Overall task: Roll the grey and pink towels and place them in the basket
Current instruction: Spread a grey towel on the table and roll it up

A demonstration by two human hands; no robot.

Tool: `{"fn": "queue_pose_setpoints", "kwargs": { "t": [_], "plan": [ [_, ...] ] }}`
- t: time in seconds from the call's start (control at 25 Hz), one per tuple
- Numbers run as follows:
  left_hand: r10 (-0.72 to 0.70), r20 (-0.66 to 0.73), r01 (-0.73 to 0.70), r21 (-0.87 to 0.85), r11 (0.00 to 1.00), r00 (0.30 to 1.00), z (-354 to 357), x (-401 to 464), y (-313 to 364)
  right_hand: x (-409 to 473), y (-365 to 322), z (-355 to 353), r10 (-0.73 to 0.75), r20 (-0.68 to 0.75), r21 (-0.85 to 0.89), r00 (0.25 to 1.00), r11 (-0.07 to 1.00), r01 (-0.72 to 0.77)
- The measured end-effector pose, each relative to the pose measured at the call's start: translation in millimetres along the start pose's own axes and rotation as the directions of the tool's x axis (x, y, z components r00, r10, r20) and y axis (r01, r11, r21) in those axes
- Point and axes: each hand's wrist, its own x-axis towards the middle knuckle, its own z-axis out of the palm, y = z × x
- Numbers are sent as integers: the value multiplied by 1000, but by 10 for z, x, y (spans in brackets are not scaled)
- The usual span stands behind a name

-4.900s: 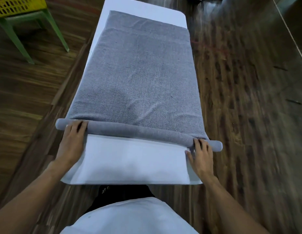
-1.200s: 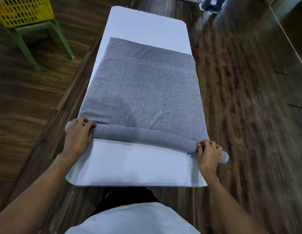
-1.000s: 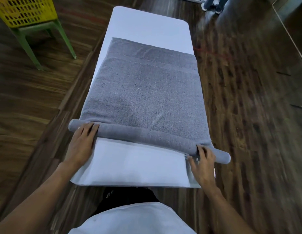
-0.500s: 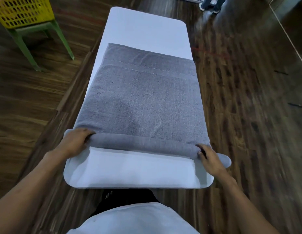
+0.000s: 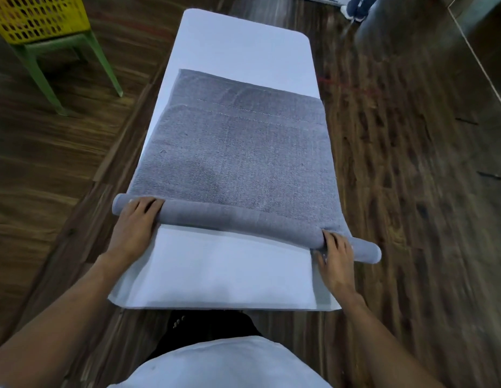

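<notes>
A grey towel (image 5: 238, 152) lies flat along the white table (image 5: 243, 43), its near end wound into a roll (image 5: 238, 221) that spans the table's width and sticks out past both edges. My left hand (image 5: 135, 222) rests on the roll's left end with straight fingers laid over it. My right hand (image 5: 334, 257) presses straight fingers against the roll's right end. The yellow basket (image 5: 33, 16) stands on a green stool at the far left. No pink towel is in view.
The green stool (image 5: 75, 57) stands on the dark wooden floor left of the table. A person's legs and shoes (image 5: 355, 8) show at the far top right. A wall edge (image 5: 478, 65) runs along the right.
The roll has grown thicker and the flat part of the towel shorter. Since half a second ago both hands went from curled over the roll to flat fingers on it.
</notes>
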Motion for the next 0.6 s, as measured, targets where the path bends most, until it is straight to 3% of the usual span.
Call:
{"fn": "queue_pose_setpoints", "kwargs": {
  "t": [0.2, 0.36, 0.44, 0.52, 0.6],
  "plan": [
    [-33, 95, 37, -39, 999, 995, -117, 107, -30, 127, -71, -48, 91, 68, 51, 993, 994, -95],
    [38, 296, -33, -23, 999, 955, -147, -82, -264, 31, 208, -222, -4, 379, 20, 925, 1000, -4],
    [46, 399, -21, -69, 997, 916, -185, 22, -303, 126, 245, -322, -19, 465, 102, 885, 994, -32],
    [13, 343, 64, -213, 975, 939, -211, 181, -260, 244, 176, -367, 56, 351, 253, 935, 955, -152],
    [-45, 74, 58, -187, 981, 996, -240, 244, -137, 284, 25, -358, 216, 105, 252, 971, 939, -236]
  ]
}}
